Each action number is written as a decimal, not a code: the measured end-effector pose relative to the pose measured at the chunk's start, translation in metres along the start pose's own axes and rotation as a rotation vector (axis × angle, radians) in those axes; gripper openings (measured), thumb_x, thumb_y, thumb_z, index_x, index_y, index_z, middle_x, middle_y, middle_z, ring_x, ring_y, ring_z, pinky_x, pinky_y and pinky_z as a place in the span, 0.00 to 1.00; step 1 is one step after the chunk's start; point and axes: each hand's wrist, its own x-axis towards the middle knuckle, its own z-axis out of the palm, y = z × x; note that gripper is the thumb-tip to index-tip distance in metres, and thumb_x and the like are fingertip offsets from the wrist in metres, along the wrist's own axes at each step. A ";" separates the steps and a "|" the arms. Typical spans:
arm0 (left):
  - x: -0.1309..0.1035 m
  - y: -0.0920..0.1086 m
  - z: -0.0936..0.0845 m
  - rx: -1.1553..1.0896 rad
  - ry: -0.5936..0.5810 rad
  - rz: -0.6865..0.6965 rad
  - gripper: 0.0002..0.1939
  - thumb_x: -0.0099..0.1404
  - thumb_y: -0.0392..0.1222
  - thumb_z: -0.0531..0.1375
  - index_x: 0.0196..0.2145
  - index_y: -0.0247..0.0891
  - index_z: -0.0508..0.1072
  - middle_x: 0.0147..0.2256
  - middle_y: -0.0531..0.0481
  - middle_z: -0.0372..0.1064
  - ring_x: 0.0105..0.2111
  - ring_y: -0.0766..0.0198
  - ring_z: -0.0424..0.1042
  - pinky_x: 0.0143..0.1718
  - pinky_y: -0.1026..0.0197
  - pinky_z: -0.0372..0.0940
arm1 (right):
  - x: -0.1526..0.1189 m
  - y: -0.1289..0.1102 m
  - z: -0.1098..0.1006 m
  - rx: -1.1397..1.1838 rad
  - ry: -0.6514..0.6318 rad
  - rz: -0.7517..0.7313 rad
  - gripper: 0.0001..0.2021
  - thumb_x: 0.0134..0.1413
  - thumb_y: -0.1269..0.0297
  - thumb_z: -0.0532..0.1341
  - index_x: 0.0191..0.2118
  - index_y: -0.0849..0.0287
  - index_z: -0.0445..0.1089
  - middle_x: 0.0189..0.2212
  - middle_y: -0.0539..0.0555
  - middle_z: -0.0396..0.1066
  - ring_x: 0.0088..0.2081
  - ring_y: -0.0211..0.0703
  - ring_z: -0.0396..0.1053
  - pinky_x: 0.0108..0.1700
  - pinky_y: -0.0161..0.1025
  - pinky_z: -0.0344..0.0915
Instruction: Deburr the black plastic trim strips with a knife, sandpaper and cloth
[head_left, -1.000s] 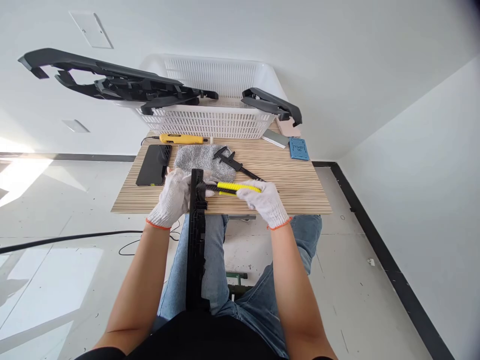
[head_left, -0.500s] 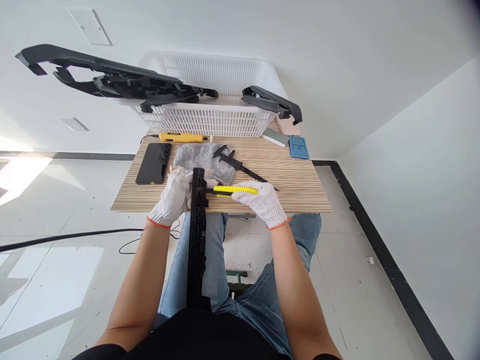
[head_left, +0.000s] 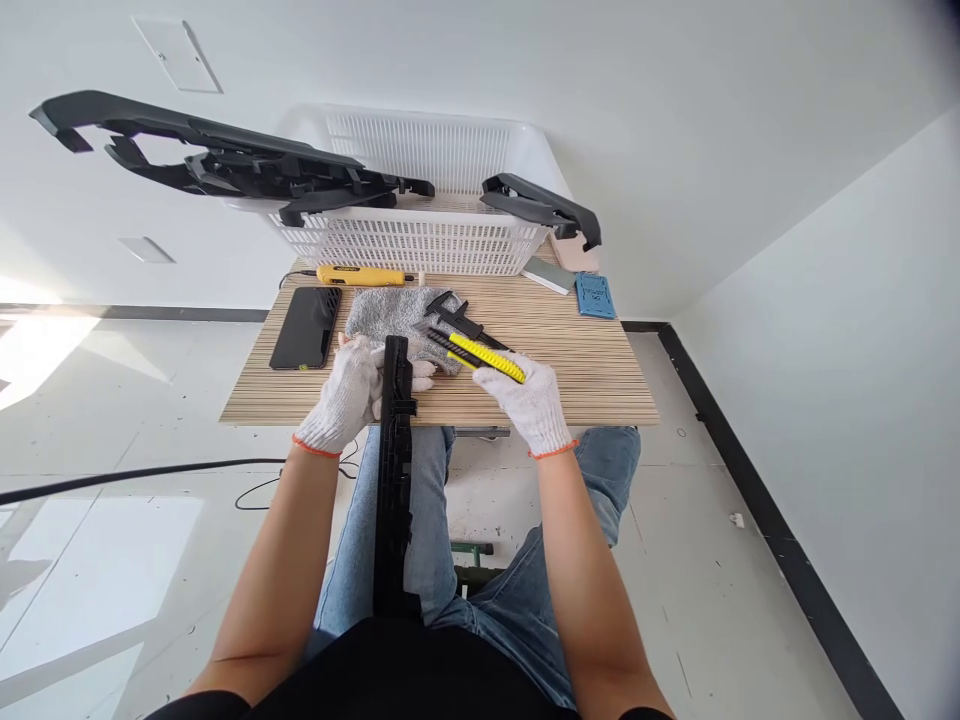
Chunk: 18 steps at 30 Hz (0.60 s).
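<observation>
My left hand (head_left: 352, 388), in a white knitted glove, grips the upper end of a long black plastic trim piece (head_left: 395, 470). That piece runs from the table edge down over my lap to my shirt. In my gloved right hand (head_left: 529, 398) is a yellow and black utility knife (head_left: 486, 357), its tip pointing up and left, apart from the trim piece. Beyond the knife, a black caliper (head_left: 461, 318) lies across a folded grey cloth (head_left: 386, 312); the knife and my right hand cover part of the caliper.
A white plastic basket (head_left: 420, 240) at the back holds several black trim pieces (head_left: 277, 165), some sticking out left and right. A yellow rotary tool (head_left: 364, 275), a black phone (head_left: 306, 328), a grey flat bar (head_left: 550, 274) and a blue box (head_left: 595, 295) lie on the wooden table (head_left: 592, 375).
My right hand has drawn the utility knife away from the trim piece and tilted its tip upward over the cloth. The left hand and trim piece stay about where they were.
</observation>
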 end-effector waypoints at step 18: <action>-0.008 0.005 0.005 0.002 0.068 -0.037 0.33 0.74 0.68 0.46 0.39 0.36 0.76 0.09 0.61 0.49 0.05 0.69 0.51 0.08 0.68 0.50 | 0.005 0.001 0.000 -0.008 -0.092 0.042 0.22 0.45 0.47 0.72 0.41 0.60 0.83 0.26 0.50 0.74 0.28 0.40 0.68 0.31 0.38 0.64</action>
